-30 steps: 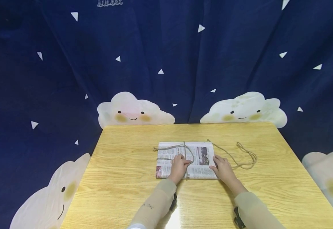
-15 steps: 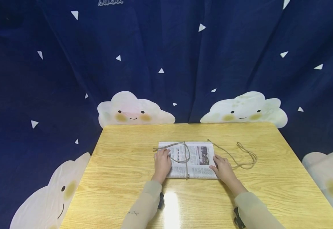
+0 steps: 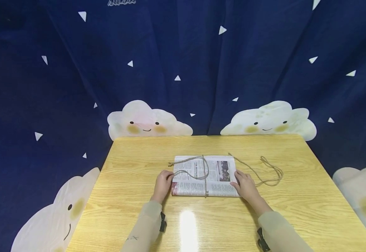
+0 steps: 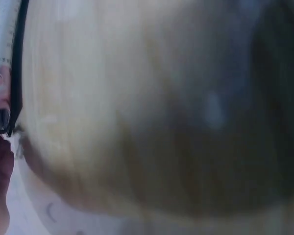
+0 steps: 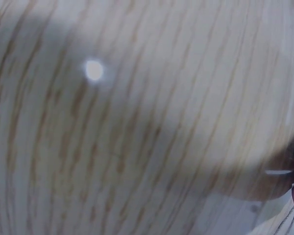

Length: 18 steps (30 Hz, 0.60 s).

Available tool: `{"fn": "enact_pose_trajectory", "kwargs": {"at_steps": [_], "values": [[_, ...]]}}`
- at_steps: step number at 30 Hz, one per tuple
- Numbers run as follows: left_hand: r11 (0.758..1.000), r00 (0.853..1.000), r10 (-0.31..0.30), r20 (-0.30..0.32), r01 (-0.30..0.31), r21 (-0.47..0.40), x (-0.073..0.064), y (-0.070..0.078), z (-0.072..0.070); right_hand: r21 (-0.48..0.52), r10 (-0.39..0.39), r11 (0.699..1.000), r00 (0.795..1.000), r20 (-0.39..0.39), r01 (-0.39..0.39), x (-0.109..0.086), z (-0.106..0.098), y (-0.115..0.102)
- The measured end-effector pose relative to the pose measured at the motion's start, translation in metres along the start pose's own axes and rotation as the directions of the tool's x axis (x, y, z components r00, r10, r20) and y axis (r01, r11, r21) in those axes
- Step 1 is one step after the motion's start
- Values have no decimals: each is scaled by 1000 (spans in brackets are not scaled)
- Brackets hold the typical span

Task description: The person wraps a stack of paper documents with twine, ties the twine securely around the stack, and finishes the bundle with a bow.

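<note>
A folded newspaper stack (image 3: 214, 189) lies flat on the wooden table, with brown twine (image 3: 205, 171) running across its top and curving in a loop over its left half. My left hand (image 3: 163, 184) is at the stack's left edge, fingertips curled at the twine where it meets that edge and seeming to pinch it. In the left wrist view the left fingers (image 4: 2, 164) are beside the newspaper's edge (image 4: 2, 54). My right hand (image 3: 246, 187) rests against the right edge, thumb and forefinger spread apart and touching the paper. Its fingertips barely enter the right wrist view.
More twine (image 3: 275, 176) trails over the table to the right of the stack and ends in a bend. One twine end (image 3: 170, 164) sticks out past the upper left edge. The wooden table (image 3: 138, 157) meets a dark blue curtain (image 3: 183, 52) behind.
My left hand has moved left from the middle of the newspaper to its left edge. The twine loop on top has shifted and now curves differently. The right hand has stayed in place.
</note>
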<state>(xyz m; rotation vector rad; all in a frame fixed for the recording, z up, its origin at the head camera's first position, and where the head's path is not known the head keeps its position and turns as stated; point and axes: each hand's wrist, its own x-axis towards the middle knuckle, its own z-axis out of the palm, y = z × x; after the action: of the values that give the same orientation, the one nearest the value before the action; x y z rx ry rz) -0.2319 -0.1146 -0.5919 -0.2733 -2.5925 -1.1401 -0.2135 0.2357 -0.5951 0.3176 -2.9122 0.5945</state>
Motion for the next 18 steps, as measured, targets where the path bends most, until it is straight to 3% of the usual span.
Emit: {"fn": "enact_pose_trajectory", "kwargs": {"at_steps": [3, 9, 15, 18], "values": [[998, 1000, 25, -18, -24, 53, 3, 4, 2, 0, -2, 1000, 1000, 3, 2, 0, -1, -2], [985, 999, 46, 15, -47, 168, 3, 10, 7, -6, -18, 1000, 1000, -16, 18, -1, -2, -3], [970, 995, 91, -51, -77, 233, -1, 10, 14, -19, -25, 1000, 1000, -19, 24, -2, -1, -3], [950, 993, 112, -39, -95, 297, -3, 14, 16, -19, -20, 1000, 1000, -20, 19, -2, -1, -3]]}}
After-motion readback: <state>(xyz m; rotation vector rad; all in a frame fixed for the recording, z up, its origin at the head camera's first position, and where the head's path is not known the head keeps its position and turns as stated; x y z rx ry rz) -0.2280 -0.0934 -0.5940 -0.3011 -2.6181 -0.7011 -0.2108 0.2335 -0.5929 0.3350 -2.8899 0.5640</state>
